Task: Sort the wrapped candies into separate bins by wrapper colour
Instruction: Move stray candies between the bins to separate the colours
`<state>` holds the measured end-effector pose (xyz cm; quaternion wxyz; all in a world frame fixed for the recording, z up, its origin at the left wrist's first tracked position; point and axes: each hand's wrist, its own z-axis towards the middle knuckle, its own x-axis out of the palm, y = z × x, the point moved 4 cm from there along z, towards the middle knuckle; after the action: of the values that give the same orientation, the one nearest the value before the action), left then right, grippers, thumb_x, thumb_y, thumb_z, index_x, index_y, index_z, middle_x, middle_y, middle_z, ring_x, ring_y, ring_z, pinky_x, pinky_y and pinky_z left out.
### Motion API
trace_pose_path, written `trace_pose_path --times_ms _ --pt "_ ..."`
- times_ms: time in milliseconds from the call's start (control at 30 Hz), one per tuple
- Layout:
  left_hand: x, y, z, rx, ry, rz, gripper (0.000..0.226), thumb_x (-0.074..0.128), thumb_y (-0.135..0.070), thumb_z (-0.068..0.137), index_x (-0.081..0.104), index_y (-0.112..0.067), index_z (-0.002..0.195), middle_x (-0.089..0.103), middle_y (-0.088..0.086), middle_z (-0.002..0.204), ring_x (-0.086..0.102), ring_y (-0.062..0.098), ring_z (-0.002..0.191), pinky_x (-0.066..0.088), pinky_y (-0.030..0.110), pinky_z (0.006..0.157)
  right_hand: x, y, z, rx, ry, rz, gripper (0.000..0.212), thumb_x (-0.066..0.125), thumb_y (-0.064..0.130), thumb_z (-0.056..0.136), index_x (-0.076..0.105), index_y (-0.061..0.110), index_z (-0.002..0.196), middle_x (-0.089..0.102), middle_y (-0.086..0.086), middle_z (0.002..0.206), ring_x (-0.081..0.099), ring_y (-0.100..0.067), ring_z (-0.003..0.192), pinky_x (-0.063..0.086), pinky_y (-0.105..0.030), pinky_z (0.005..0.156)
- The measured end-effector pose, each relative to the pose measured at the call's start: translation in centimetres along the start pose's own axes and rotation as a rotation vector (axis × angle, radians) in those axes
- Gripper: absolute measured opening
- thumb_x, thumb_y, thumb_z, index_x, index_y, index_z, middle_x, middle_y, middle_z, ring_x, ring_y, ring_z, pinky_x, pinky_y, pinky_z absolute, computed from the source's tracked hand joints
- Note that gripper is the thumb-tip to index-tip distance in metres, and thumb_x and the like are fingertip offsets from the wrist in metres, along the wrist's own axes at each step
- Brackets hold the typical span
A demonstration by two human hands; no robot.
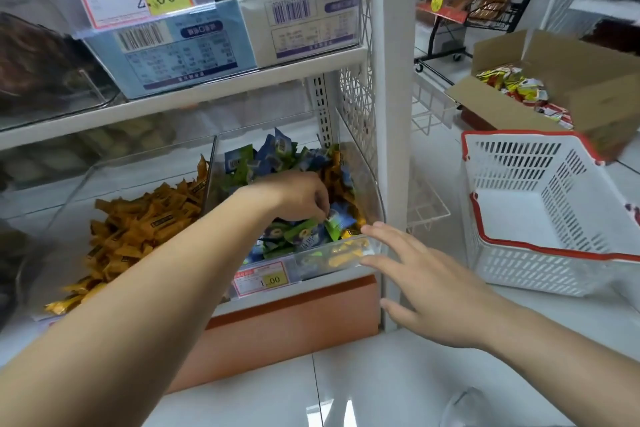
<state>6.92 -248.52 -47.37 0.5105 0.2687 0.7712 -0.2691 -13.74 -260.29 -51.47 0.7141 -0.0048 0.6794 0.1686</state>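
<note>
Two clear bins sit side by side on the lowest shelf. The left bin (79,184) holds a heap of orange-wrapped candies (138,225). The right bin (375,204) holds mixed green, blue and orange candies (277,159). My left hand (301,196) reaches down into the right bin, its fingers curled and pinching a green-wrapped candy (333,222) near the front. My right hand (426,282) hovers with spread, straight fingers beside the right bin's front corner, holding nothing.
A white plastic basket with red rim (540,211) stands on the floor to the right. Behind it is an open cardboard box (554,80) of red and yellow packets. A white shelf post (394,114) rises beside the right bin. Price tags hang on the bins.
</note>
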Motion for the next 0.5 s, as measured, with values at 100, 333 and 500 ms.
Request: trace_pose_path --times_ms 100,333,500 --pt "-0.3 -2.0 0.5 -0.069 -0.024 0.212 0.052 0.05 -0.072 0.087 0.069 -0.023 0.08 0.067 -0.005 0.076 0.062 0.017 0.073 0.043 0.029 0.056 -0.1 0.0 -0.1 0.0 0.013 0.006 0.059 0.052 0.047 0.094 0.03 0.038 0.148 -0.008 0.013 0.164 -0.013 -0.003 0.149 0.03 -0.032 0.115" --pt "0.5 -3.6 0.5 -0.215 -0.164 0.528 0.046 0.065 -0.065 0.079 0.057 -0.02 0.079 0.051 -0.003 0.072 0.05 0.019 0.064 0.037 0.031 0.063 -0.1 0.0 -0.1 0.002 0.011 0.025 0.059 0.054 0.047 0.093 0.034 0.035 0.148 -0.005 0.011 0.165 -0.011 -0.004 0.15 0.033 -0.034 0.114" --pt "0.1 -1.5 -0.2 0.06 -0.378 0.63 0.033 0.062 -0.006 0.086 0.055 -0.012 0.118 0.051 0.012 0.121 0.046 0.035 0.116 0.039 0.043 0.091 -0.2 -0.2 0.0 -0.006 0.022 0.032 0.058 0.052 0.047 0.095 0.033 0.036 0.148 -0.006 0.015 0.164 -0.01 -0.003 0.149 0.03 -0.032 0.115"
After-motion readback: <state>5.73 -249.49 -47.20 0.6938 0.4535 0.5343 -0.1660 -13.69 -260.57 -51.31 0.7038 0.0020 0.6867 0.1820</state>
